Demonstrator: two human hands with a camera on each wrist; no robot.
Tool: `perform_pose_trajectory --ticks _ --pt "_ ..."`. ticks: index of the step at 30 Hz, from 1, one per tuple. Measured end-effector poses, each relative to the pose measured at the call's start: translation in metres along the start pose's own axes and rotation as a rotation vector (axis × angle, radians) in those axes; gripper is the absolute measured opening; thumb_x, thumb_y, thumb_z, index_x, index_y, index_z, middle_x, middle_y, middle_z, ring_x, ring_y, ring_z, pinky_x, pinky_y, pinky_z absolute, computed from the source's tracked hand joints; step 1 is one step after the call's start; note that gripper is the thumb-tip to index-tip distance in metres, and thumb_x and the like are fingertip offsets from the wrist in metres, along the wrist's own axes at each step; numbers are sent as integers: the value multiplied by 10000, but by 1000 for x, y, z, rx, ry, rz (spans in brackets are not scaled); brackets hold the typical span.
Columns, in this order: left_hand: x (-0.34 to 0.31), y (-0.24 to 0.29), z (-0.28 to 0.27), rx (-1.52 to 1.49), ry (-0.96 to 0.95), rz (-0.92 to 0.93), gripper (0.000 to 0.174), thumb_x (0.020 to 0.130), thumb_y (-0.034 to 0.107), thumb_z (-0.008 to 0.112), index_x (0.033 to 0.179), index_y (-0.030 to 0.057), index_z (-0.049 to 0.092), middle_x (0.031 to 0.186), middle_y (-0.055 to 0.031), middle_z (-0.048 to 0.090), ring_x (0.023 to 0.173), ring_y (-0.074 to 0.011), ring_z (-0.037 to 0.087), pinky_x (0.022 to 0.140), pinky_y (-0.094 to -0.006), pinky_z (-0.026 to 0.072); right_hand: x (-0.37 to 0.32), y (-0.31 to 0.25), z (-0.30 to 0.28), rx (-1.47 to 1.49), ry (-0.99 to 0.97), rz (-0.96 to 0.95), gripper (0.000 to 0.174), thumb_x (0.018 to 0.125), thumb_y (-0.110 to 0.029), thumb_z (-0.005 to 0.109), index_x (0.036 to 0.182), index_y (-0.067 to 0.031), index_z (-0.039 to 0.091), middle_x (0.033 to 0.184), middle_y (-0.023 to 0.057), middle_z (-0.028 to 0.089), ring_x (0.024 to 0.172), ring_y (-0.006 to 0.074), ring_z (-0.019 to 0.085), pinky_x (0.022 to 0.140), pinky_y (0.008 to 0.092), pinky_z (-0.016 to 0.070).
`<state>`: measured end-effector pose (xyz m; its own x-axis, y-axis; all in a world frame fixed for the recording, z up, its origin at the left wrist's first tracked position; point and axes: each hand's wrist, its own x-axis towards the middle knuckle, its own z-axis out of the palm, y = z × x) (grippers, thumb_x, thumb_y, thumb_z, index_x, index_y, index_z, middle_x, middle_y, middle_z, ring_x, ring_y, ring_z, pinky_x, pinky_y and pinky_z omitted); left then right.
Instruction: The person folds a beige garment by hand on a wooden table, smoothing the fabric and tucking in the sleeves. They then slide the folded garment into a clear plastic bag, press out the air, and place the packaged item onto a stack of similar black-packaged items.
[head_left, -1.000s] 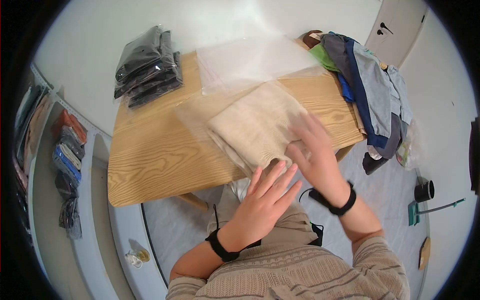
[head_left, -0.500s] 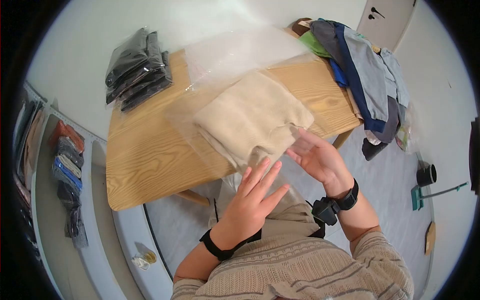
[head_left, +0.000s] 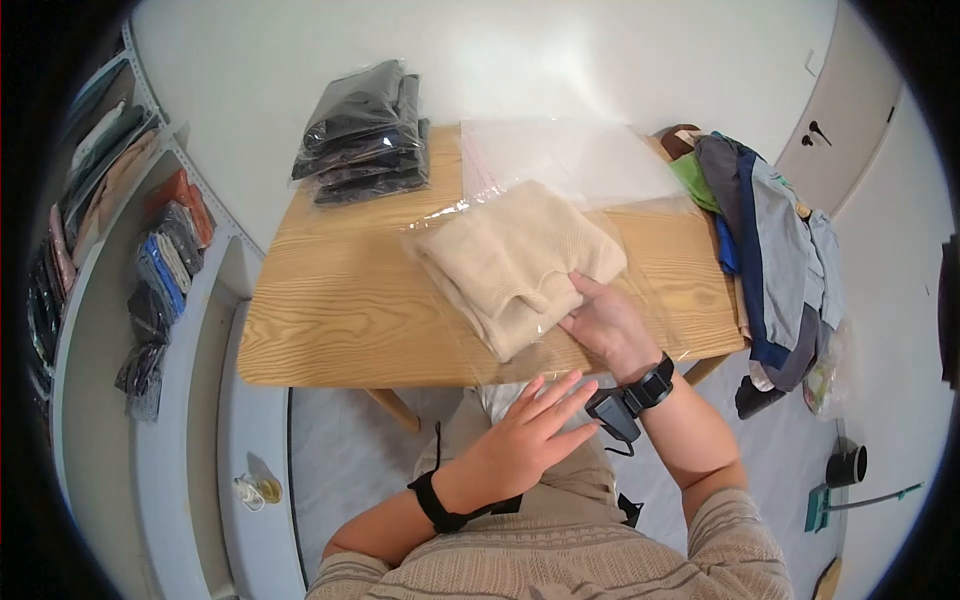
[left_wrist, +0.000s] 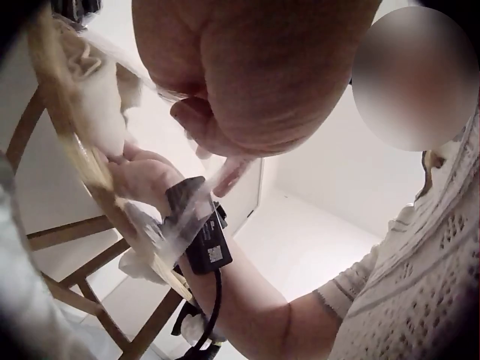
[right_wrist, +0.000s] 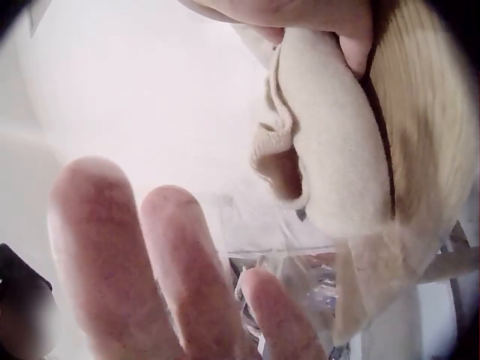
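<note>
A folded beige knit garment lies over the wooden table, with a clear plastic bag showing around its sides and front. My right hand grips the garment's near right edge, thumb on top and fingers underneath. The right wrist view shows this pinch on the rolled knit edge. Just off the table's front edge, my left hand is held with fingers straight and spread, holding nothing. Its fingertips are close to the bag's near end. Loose film hangs beside the right wrist in the left wrist view.
A stack of bagged dark garments stands at the table's back left. Flat clear bags lie at the back. Loose clothes hang over the right end. Shelves with bagged clothes line the left wall.
My right hand has gone from a blurred motion over the garment to gripping its near edge. My left hand has drawn away from the garment towards my body.
</note>
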<state>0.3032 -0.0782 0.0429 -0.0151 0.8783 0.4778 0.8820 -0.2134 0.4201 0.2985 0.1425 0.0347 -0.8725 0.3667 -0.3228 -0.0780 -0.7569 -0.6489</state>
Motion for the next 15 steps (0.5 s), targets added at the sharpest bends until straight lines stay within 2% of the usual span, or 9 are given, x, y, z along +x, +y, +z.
perform_pose_trajectory --ticks 7,9,12,15 --pt "-1 -2 3 -24 -2 6 334 839 49 508 1144 83 641 1444 -158 380 1367 -334 309 1071 -545 272 14 5 1 59 12 -58 359 970 -100 473 1321 -60 411 1298 117 513 1179 258 526 975 409 473" --pt "0 -1 4 -45 -9 5 333 840 46 507 1142 80 640 1443 -156 382 1368 -333 308 1071 -546 270 20 7 7 38 10 -153 350 974 -103 467 1319 -67 418 1303 113 514 1178 263 527 972 410 476" --pt "1 -2 3 -51 -5 -1 326 847 52 497 1139 74 640 1441 -153 386 1368 -331 308 1072 -548 265 33 12 10 96 10 -194 340 979 -104 459 1315 -72 423 1310 115 511 1187 268 521 971 420 476" --pt "-1 -4 1 -41 -7 -16 318 861 73 481 1137 72 640 1436 -153 391 1365 -328 313 1072 -549 260 41 13 11 106 7 -187 341 980 -100 455 1318 -74 420 1315 113 509 1196 272 513 978 435 462"
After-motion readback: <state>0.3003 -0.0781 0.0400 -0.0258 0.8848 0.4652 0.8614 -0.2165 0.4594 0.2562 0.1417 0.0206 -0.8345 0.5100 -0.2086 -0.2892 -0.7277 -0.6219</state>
